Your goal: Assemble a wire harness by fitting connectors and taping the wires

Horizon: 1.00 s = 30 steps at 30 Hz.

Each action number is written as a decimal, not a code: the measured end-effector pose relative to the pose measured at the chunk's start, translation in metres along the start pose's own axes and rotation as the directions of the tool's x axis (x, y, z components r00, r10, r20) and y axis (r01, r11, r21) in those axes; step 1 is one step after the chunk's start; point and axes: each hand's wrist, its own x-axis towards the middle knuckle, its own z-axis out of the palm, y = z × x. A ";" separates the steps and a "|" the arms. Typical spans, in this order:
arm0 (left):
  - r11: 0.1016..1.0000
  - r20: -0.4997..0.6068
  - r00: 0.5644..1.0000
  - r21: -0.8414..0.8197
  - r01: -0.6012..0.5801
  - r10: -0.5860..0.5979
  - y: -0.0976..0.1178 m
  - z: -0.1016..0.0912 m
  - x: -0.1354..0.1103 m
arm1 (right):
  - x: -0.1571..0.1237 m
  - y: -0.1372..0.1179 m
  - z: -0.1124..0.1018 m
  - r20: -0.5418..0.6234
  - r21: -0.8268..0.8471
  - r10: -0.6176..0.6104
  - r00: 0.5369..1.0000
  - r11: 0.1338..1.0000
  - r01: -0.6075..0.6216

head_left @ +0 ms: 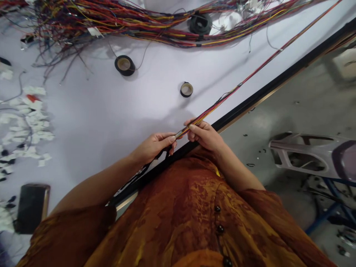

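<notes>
Left hand point(152, 148) and right hand point(205, 135) pinch a wire bundle point(185, 129); dark wrap point(144, 170) reaches left hand, far length bare.

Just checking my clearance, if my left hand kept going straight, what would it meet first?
Probably your right hand, just ahead along the colored wire bundle that your left hand pinches.
</notes>
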 end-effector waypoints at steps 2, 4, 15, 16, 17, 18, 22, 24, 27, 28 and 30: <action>1.000 -0.014 1.000 0.001 0.009 -0.009 0.001 -0.002 0.001 | 0.006 -0.003 -0.016 0.040 -0.285 -0.037 0.999 0.957 0.047; 0.999 -0.041 0.999 -0.026 0.032 -0.033 0.003 -0.003 0.001 | 0.021 -0.005 -0.031 -0.053 -0.590 -0.211 0.976 0.795 0.140; 0.994 -0.121 0.987 -0.052 0.098 -0.104 0.006 -0.001 -0.001 | 0.063 -0.002 -0.023 -0.103 -0.980 -0.343 0.934 0.196 -0.037; 0.993 -0.123 0.986 -0.050 0.104 -0.109 0.005 -0.002 -0.001 | 0.051 0.000 -0.019 -0.124 -0.976 -0.309 0.943 0.210 -0.060; 0.993 -0.125 0.986 -0.049 0.105 -0.111 0.004 -0.002 0.000 | 0.039 0.003 -0.015 -0.130 -0.973 -0.275 0.953 0.219 -0.070; 0.994 -0.128 0.986 -0.049 0.101 -0.107 0.002 -0.002 0.000 | 0.030 0.005 -0.012 -0.120 -0.973 -0.249 0.961 0.224 -0.064; 0.996 -0.133 0.989 -0.066 0.059 -0.067 0.002 0.000 -0.001 | 0.018 0.009 -0.007 -0.055 -0.958 -0.298 0.953 0.284 0.033; 0.996 -0.131 0.990 -0.078 0.049 -0.059 0.004 0.002 -0.002 | 0.020 0.008 -0.007 -0.051 -0.930 -0.343 0.938 0.358 0.080; 0.994 -0.119 0.992 -0.100 0.040 -0.052 0.007 0.004 -0.004 | 0.016 0.005 -0.006 -0.095 -0.845 -0.329 0.940 0.525 0.098; 0.993 -0.111 0.993 -0.112 0.036 -0.049 0.008 0.005 -0.004 | 0.012 0.004 -0.005 -0.110 -0.777 -0.288 0.951 0.622 0.098; 0.988 -0.081 0.995 -0.147 0.044 -0.056 0.009 0.006 -0.004 | 0.002 0.002 -0.001 -0.102 -0.525 -0.162 0.981 0.847 0.085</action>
